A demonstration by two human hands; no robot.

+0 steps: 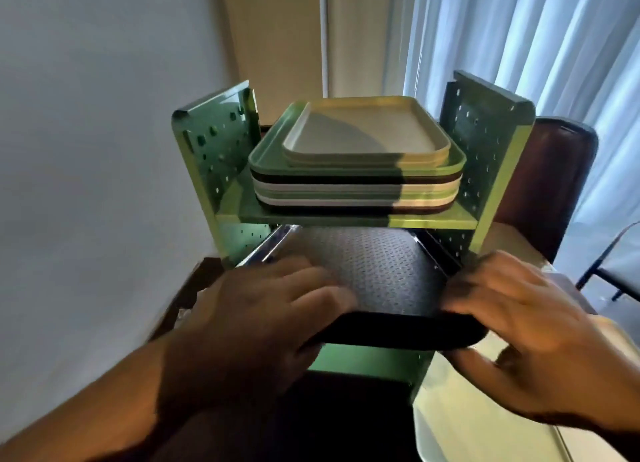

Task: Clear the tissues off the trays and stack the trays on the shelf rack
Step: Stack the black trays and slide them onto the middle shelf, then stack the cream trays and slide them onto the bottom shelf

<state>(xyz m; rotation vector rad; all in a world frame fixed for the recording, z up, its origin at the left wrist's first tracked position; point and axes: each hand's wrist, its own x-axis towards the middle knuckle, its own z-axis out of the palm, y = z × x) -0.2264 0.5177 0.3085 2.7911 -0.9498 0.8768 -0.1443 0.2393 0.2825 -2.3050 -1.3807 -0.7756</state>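
A green perforated shelf rack (214,156) stands in front of me. Its upper shelf carries a stack of trays (356,187) in green, brown and white, topped by a cream tray (363,132). A black textured tray (377,271) sits partway into the lower level, its near edge sticking out toward me. My left hand (256,316) grips the tray's near left corner, fingers on top. My right hand (519,316) holds the near right corner. No tissues are visible.
A plain wall runs along the left. Pale curtains (519,45) hang at the back right. A dark brown chair back (554,184) stands right of the rack, and a light tabletop (485,409) lies at the lower right. A black chair frame (616,264) is at the far right.
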